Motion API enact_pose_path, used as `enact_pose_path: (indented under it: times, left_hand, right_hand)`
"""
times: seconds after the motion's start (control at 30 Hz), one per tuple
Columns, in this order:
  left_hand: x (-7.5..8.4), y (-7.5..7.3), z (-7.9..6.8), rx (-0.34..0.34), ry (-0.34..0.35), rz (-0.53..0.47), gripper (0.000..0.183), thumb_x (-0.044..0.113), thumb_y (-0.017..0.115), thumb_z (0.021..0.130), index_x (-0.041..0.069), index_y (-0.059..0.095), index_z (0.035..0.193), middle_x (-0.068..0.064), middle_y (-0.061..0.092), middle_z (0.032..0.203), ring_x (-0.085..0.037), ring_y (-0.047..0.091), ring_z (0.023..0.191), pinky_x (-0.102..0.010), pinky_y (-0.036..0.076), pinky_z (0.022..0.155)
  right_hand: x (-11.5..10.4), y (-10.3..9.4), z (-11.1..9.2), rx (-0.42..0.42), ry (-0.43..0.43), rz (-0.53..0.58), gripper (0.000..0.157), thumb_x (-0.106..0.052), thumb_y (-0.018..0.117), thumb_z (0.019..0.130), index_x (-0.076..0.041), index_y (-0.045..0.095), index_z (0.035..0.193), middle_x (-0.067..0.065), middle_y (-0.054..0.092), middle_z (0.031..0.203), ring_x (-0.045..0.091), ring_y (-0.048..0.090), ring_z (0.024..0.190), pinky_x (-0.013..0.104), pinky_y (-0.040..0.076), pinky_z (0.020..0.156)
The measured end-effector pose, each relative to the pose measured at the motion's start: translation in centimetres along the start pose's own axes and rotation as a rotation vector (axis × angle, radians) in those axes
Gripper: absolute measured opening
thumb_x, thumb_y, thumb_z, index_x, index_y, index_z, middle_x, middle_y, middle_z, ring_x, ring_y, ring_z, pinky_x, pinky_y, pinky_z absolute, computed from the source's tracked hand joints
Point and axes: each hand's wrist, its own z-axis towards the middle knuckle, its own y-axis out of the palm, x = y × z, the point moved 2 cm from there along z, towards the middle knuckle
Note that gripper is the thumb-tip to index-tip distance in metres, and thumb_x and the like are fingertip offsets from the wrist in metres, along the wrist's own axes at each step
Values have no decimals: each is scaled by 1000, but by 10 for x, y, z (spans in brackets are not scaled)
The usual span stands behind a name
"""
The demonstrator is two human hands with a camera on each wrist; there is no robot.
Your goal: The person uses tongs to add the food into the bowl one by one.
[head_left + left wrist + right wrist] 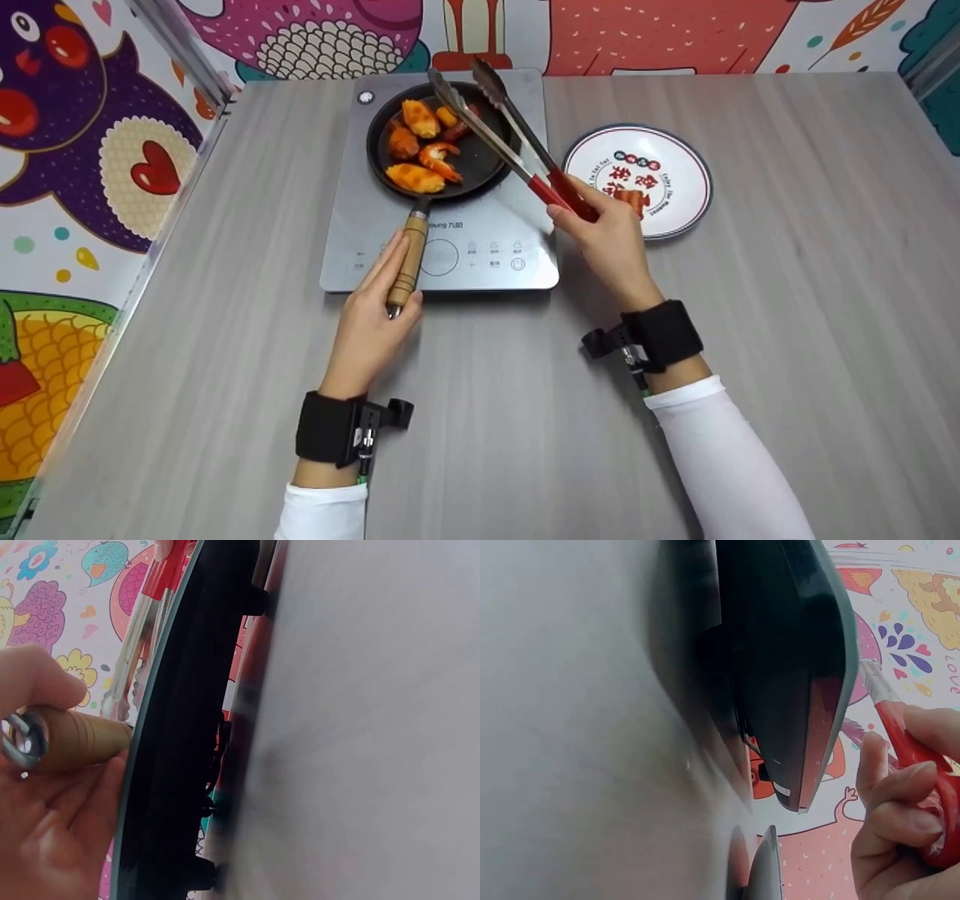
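Observation:
My left hand (pixel 367 322) holds the wooden handle (pixel 409 259) of a small black frying pan (pixel 484 169) between thumb and fingers. Orange-coated pieces like chicken wings (pixel 415 178), a shrimp (pixel 439 160) and a reddish sausage-like piece (pixel 456 133) lie in the pan. My right hand (pixel 613 247) grips the red handles of metal tongs (pixel 574 196). Their scalloped tips stand apart over the pan's far right side, with nothing between them. The right wrist view shows fingers curled round the red handle (pixel 896 731).
Beneath the pan is a silver induction cooker (pixel 480 274). To its right a white plate (pixel 686 187) with printed lettering bears a reddish-brown food piece (pixel 631 199), partly behind my right hand. Cartoon-printed walls (pixel 667 37) border the grey table (pixel 810 300) at the back and left.

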Motion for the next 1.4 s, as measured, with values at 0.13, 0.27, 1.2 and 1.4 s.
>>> enact_pose_path:
  times: [0.13,0.27,1.2,1.4]
  left_hand:
    - [0,1,-1,0,1,-4,67,12,58,83,27,28,140,10,22,146,-9,27,127,-29,34,98]
    - [-2,1,-1,-3,-1,-13,67,13,58,83,28,28,140,10,21,146,-9,27,127,-28,34,97]
    - [2,0,1,-1,9,3,67,11,59,82,26,28,141,10,22,146,-9,25,128,-29,33,99]
    - [1,-1,1,-3,-4,2,68,11,59,82,26,27,141,10,21,146,-9,23,129,-29,31,100]
  right_hand:
    - [-1,-1,-1,1,-6,-10,51,-44,66,75,-27,56,123,2,64,90,16,51,58,22,37,47]
    - [0,-1,-3,-10,-5,0,52,-44,66,76,-26,55,124,4,63,90,16,51,50,21,39,43]
    - [15,-58,-56,69,114,75,49,-37,62,81,-16,53,124,10,62,84,26,53,61,24,42,47]
    - [5,-75,-75,35,156,75,48,-32,62,83,-10,52,124,18,62,85,18,46,48,24,39,39]
